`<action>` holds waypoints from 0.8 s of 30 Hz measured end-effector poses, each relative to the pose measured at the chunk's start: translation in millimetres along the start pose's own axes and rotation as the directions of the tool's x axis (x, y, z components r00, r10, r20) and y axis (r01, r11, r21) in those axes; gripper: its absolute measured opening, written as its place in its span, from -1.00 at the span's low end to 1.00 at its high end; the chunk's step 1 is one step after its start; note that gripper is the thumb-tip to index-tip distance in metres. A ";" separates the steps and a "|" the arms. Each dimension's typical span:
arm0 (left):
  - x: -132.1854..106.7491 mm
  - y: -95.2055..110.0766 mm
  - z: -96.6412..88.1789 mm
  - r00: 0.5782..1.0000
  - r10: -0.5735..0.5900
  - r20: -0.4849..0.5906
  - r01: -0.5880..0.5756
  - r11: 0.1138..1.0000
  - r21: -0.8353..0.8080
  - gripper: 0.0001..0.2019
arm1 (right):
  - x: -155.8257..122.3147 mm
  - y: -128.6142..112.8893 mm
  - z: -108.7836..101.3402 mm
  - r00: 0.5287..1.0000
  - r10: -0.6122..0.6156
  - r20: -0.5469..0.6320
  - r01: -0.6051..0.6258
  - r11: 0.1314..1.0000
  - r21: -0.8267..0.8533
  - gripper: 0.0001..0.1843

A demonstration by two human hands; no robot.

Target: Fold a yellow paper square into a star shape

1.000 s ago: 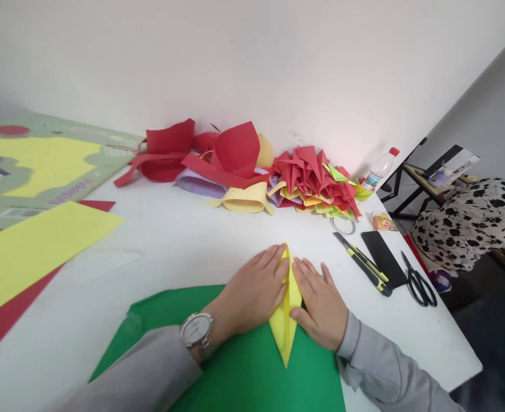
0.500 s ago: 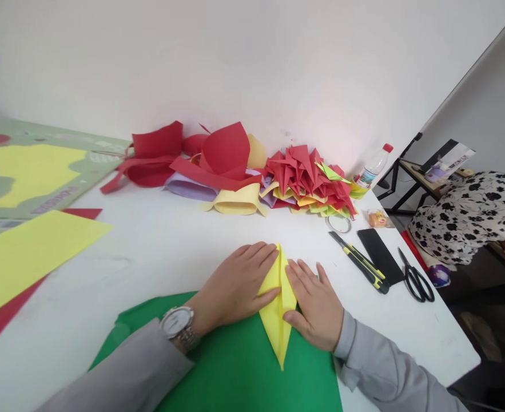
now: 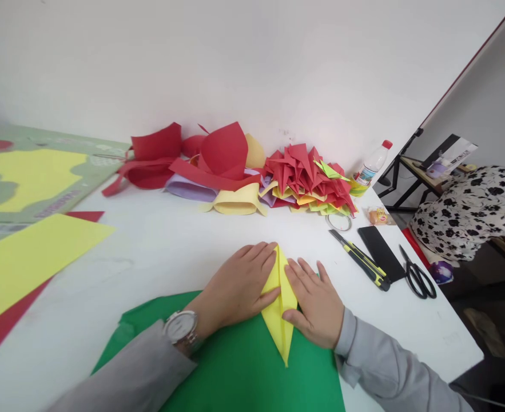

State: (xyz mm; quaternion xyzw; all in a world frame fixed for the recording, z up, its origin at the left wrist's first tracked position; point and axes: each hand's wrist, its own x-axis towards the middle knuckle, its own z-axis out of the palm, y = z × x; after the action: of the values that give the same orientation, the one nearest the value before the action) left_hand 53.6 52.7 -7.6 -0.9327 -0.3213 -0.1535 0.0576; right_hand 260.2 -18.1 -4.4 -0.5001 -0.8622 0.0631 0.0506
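Note:
A yellow paper (image 3: 283,329) folded into a narrow kite shape, with a seam down its middle, lies on a large green sheet (image 3: 230,372). My left hand (image 3: 239,283) presses flat on its left half, fingertips near the top point and thumb close to the seam. On the right half rests my right hand (image 3: 316,303), its fingers stretched out and slightly spread, thumb lower down. Both hands lie on top of the paper rather than wrapped round it. Part of each half is hidden under the fingers.
Red paper shapes (image 3: 224,151) and a pile of folded red stars (image 3: 301,171) line the wall. A bottle (image 3: 370,166), utility knife (image 3: 359,260), black case (image 3: 381,254) and scissors (image 3: 417,274) stand or lie right. Yellow sheets (image 3: 33,257) lie left. A person in a floral garment (image 3: 475,209) is beyond.
The lower tip of the yellow paper has shifted slightly right, and its central seam has opened a little. My hands stay nearly in place on it.

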 end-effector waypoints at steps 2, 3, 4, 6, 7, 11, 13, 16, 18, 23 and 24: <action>0.2 0.3 -0.7 1.000 -0.007 0.004 0.007 1.000 0.013 -0.48 | 0.0 -0.1 -0.1 1.000 0.000 -0.001 0.000 1.000 -0.006 -0.19; 0.2 0.2 -0.7 1.000 -0.011 0.008 0.011 1.000 0.020 -0.48 | 0.0 -0.3 -0.2 1.000 0.000 -0.002 0.000 1.000 -0.010 -0.20; 0.2 0.0 -0.5 1.000 -0.014 0.015 0.013 1.000 0.026 -0.48 | 0.0 -0.5 -0.3 1.000 0.000 -0.003 0.000 1.000 -0.015 -0.20; -0.2 -0.7 0.6 0.999 -0.017 0.031 0.016 0.999 0.032 -0.47 | 0.1 -0.8 -0.5 1.000 -0.004 -0.006 0.003 1.000 -0.030 -0.20; -0.5 -1.1 1.4 0.999 -0.017 0.036 0.016 0.999 0.033 -0.45 | 0.1 -1.0 -0.6 1.000 -0.006 -0.010 0.005 0.999 -0.037 -0.21; -1.9 -2.3 3.5 0.999 -0.025 0.036 0.024 0.999 0.039 -0.44 | 0.3 -1.3 -0.7 1.000 -0.006 -0.012 0.005 0.999 -0.040 -0.20; -2.3 -2.3 3.6 0.999 -0.032 0.031 0.031 0.998 0.046 -0.48 | 0.3 -1.6 -1.0 1.000 -0.001 -0.002 0.001 1.000 -0.031 -0.20; -2.0 -1.6 4.0 0.999 -0.042 0.022 0.040 0.998 0.058 -0.52 | 0.2 -2.0 -1.7 1.000 0.000 0.012 0.000 1.000 -0.026 -0.20; -1.6 -0.8 4.8 0.999 -0.051 0.016 0.050 0.997 0.066 -0.52 | 0.2 -2.2 -2.2 1.000 -0.003 0.020 0.003 1.000 -0.027 -0.19; -0.7 1.0 6.8 0.998 -0.067 -0.003 0.067 0.995 0.079 -0.49 | 0.5 -2.8 -3.9 0.999 -0.001 0.032 0.002 1.000 -0.025 -0.18; -0.6 1.3 6.7 0.998 -0.067 -0.006 0.067 0.995 0.080 -0.48 | 0.7 -3.0 -4.3 0.999 0.000 0.036 0.001 1.000 -0.024 -0.19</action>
State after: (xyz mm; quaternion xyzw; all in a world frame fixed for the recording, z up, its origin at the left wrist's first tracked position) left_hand 55.6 52.6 -14.1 -0.9181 -0.3582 -0.1438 0.0903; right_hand 257.9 -18.7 0.4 -0.4991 -0.8638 0.0617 0.0291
